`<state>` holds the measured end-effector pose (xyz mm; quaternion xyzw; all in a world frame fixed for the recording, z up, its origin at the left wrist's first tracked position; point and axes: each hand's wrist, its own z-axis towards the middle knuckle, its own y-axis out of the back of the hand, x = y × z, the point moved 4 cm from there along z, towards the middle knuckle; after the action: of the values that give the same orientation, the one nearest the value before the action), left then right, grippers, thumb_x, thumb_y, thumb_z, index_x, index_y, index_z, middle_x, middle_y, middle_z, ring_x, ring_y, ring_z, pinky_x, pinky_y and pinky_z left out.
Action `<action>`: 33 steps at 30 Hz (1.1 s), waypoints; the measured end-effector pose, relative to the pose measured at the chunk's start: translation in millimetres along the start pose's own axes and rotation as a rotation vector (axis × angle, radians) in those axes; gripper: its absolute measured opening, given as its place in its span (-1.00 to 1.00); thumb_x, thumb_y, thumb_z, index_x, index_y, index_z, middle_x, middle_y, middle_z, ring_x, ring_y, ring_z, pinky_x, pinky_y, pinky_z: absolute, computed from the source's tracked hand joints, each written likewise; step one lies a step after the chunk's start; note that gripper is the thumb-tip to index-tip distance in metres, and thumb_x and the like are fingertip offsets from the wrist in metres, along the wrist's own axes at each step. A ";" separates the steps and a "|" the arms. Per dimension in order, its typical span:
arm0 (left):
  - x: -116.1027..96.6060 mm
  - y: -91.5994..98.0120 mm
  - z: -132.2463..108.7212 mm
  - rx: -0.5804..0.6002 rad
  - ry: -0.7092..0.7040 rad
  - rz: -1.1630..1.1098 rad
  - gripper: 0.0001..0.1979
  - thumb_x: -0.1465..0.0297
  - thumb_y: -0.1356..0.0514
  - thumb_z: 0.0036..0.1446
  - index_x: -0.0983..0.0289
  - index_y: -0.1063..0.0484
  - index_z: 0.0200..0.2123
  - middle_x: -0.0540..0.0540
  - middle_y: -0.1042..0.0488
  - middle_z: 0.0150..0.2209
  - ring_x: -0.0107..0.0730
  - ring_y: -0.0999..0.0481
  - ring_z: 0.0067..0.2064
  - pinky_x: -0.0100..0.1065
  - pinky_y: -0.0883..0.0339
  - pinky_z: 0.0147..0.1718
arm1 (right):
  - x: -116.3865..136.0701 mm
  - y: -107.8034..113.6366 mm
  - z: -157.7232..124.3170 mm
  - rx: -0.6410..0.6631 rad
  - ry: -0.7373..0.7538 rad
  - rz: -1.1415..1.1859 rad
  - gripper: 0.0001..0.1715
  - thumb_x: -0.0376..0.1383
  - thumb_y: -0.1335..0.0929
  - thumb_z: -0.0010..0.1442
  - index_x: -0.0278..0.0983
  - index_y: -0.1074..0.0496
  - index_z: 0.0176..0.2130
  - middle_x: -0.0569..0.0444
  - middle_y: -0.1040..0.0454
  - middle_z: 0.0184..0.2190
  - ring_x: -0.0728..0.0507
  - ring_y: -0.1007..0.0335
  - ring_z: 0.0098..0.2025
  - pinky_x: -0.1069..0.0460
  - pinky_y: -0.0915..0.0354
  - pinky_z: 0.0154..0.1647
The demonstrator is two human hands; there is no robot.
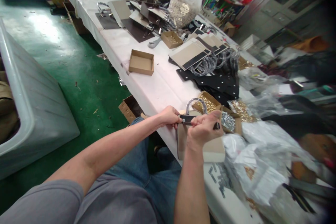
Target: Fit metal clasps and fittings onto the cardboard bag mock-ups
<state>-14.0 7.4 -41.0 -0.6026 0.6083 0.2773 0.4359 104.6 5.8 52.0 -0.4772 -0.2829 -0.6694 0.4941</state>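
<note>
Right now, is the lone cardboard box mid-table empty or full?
Empty: the box is open-topped and its bare floor shows.

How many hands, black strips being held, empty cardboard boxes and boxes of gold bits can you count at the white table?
Hands: 2, the left hand and the right hand
The black strip in the fingers: 1
The empty cardboard box: 1
Boxes of gold bits: 2, the far box and the near box
Total: 6
</note>
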 end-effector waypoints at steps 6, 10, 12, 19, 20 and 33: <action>1.6 -0.9 2.0 -0.007 0.015 -0.020 -0.88 0.56 -0.38 0.19 0.35 -0.61 -0.42 0.09 -0.53 -0.64 -0.42 -0.50 -0.61 -0.52 -0.18 -0.62 | -7.1 -1.8 11.2 0.007 -0.064 -0.002 -0.20 0.20 -0.43 0.48 -0.12 -0.19 -0.60 0.24 -0.15 -0.70 0.00 -0.16 -0.70 0.03 -0.17 -0.73; -4.0 -2.1 -0.1 -0.028 0.063 0.026 -0.90 0.55 -0.38 0.16 0.37 -0.63 -0.42 0.12 -0.53 -0.64 -0.36 -0.53 -0.61 -0.49 -0.27 -0.62 | -17.5 -8.1 33.6 0.108 -0.234 0.045 -0.14 0.29 -0.51 0.35 -0.12 -0.10 -0.58 0.29 -0.09 -0.70 0.05 -0.04 -0.71 0.08 -0.08 -0.77; -8.9 -2.7 -2.8 -0.021 0.079 0.046 -0.90 0.53 -0.38 0.16 0.39 -0.63 -0.43 0.14 -0.54 -0.62 -0.34 -0.54 -0.60 -0.46 -0.32 -0.61 | -20.8 -13.1 48.4 0.222 -0.353 0.055 -0.12 0.32 -0.57 0.24 -0.13 -0.10 -0.55 0.31 -0.10 -0.68 0.07 0.00 -0.70 0.10 -0.03 -0.78; -14.3 1.5 -3.4 0.009 0.147 0.106 -0.85 0.41 -0.45 0.19 0.42 -0.68 -0.32 0.22 -0.65 -0.51 -0.40 -0.54 -0.61 -0.49 -0.30 -0.61 | -26.3 -36.8 93.2 0.335 -0.493 0.017 -0.11 0.32 -0.66 0.08 -0.11 -0.11 -0.43 0.38 -0.08 -0.66 0.10 0.06 -0.68 0.15 0.00 -0.80; -13.1 2.3 -2.3 0.007 0.146 0.107 -0.85 0.41 -0.46 0.19 0.42 -0.68 -0.30 0.22 -0.66 -0.50 -0.41 -0.53 -0.61 -0.49 -0.29 -0.61 | -30.2 -42.8 94.7 0.344 -0.514 0.001 -0.12 0.32 -0.65 0.10 -0.11 -0.11 -0.41 0.39 -0.07 -0.67 0.09 0.06 -0.69 0.16 0.01 -0.80; 3.1 -11.2 11.6 -0.062 0.010 0.079 -0.77 0.34 -0.44 0.25 0.36 -0.61 -0.40 0.13 -0.56 -0.59 -0.33 -0.59 -0.57 -0.47 -0.24 -0.62 | -73.6 -67.8 83.7 0.441 -0.600 -0.241 -0.25 0.22 -0.61 0.24 -0.10 -0.15 -0.38 0.39 -0.11 -0.71 0.09 0.07 -0.72 0.18 0.09 -0.82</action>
<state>-0.5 14.5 -47.0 -0.5928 0.6248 0.3099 0.4026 75.7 129.6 22.8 -0.4974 -0.6057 -0.4767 0.3981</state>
